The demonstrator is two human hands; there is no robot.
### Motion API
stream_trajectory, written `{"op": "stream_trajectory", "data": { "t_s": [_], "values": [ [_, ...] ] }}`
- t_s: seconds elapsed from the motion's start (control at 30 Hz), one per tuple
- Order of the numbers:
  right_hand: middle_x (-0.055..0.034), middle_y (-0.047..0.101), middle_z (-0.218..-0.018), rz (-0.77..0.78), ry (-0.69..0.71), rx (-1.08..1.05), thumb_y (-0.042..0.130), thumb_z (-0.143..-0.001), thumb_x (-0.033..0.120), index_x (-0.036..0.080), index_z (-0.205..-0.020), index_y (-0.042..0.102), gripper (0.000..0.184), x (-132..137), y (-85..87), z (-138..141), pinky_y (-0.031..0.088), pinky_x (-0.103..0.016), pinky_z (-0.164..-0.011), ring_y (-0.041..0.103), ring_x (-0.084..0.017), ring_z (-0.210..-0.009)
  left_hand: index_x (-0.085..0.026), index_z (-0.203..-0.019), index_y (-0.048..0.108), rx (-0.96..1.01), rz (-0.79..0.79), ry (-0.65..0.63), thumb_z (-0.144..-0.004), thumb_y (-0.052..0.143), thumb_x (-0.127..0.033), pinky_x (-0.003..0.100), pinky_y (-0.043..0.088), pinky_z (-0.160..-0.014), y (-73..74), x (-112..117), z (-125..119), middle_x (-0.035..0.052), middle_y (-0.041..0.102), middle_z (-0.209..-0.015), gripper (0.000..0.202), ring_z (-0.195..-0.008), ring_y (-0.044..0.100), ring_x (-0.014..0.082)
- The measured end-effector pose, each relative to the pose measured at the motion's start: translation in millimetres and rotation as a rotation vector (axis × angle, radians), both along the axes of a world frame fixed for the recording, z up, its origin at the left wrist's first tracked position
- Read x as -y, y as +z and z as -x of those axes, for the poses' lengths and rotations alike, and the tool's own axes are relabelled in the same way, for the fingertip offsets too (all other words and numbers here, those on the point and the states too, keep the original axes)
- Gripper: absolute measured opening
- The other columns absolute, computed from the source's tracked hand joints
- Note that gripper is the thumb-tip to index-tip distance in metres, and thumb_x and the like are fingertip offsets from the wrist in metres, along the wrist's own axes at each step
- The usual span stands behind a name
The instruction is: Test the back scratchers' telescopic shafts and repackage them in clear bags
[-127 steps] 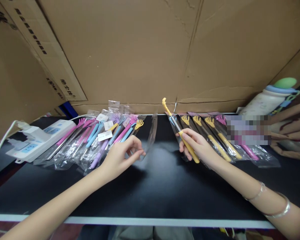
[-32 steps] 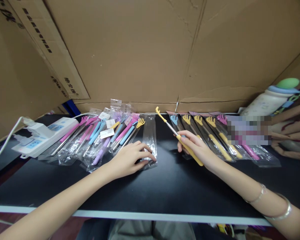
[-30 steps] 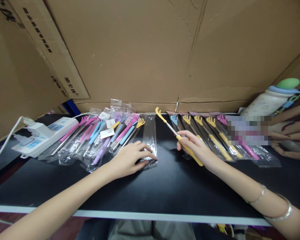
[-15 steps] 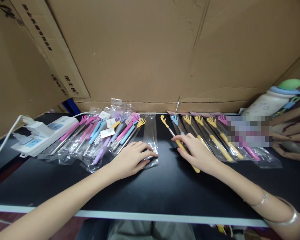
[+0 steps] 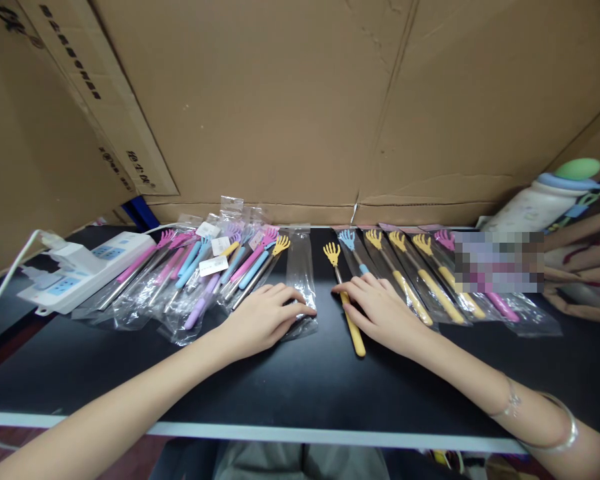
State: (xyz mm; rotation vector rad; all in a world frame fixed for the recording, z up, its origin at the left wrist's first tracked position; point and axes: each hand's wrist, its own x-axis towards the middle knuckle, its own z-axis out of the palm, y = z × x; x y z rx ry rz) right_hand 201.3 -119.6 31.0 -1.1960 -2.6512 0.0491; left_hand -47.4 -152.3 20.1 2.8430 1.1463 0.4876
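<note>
black table (image 5: 300, 393); clear sleeve (image 5: 301, 280) empty; bagged scratchers (image 5: 205, 273) left

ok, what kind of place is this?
Most likely a small packing bench in a workshop or stockroom. Cardboard cartons wall in a black table; a pile of bagged back scratchers lies left; the left hand rests on an empty clear sleeve, the right hand on a loose yellow back scratcher.
</note>
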Motion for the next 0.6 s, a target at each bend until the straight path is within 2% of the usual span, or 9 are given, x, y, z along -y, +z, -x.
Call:
{"op": "stream_trajectory", "data": {
  "t_s": [0.17, 0.33, 0.43, 0.6],
  "values": [
    [-0.0066, 0.065, -0.097, -0.066, 0.028, -0.028, 0.040, -0.092, 0.028, 0.021, -0.099, 0.059, 0.021, 2, 5.4, -3, 0.033, -0.035, -0.076, 0.054, -0.021, -0.093, -0.028, -0.115, 0.056, -0.002, 0.001, 0.039, -0.093, 0.043, -0.026, 0.033, 0.041, -0.083, 2.2, 1, 0, 0.0029, 0.059, -0.111, 0.027, -0.099, 0.053, 0.0186],
    [-0.0044, 0.066, -0.080, -0.126, 0.040, 0.056, 0.047, -0.089, 0.038, 0.020, -0.080, 0.054, 0.021, 12, 7.7, -2, 0.031, -0.032, -0.071, 0.056, -0.019, -0.081, -0.026, -0.113, 0.057, 0.006, 0.008, 0.102, -0.090, 0.047, -0.034, 0.033, 0.043, -0.082, 3.6, 2, 0, 0.0026, 0.060, -0.106, 0.026, -0.097, 0.053, 0.0192],
    [-0.0029, 0.066, -0.079, -0.076, -0.024, 0.118, 0.052, -0.084, 0.036, 0.021, -0.085, 0.052, 0.015, 19, 7.0, 0, 0.031, -0.029, -0.063, 0.059, -0.019, -0.073, -0.025, -0.108, 0.059, 0.013, -0.007, 0.120, -0.090, 0.049, -0.034, 0.032, 0.042, -0.080, 2.4, 1, -1, 0.0025, 0.062, -0.103, 0.023, -0.096, 0.053, 0.0190],
    [0.0001, 0.069, -0.078, -0.020, -0.092, 0.178, 0.048, -0.082, 0.022, 0.024, -0.092, 0.052, 0.011, 20, 7.6, -1, 0.028, -0.025, -0.051, 0.062, -0.017, -0.064, -0.025, -0.098, 0.062, 0.002, -0.057, 0.142, -0.090, 0.050, -0.034, 0.030, 0.039, -0.075, 0.6, 0, -2, 0.0001, 0.065, -0.097, 0.017, -0.091, 0.053, 0.0181]
  ]
}}
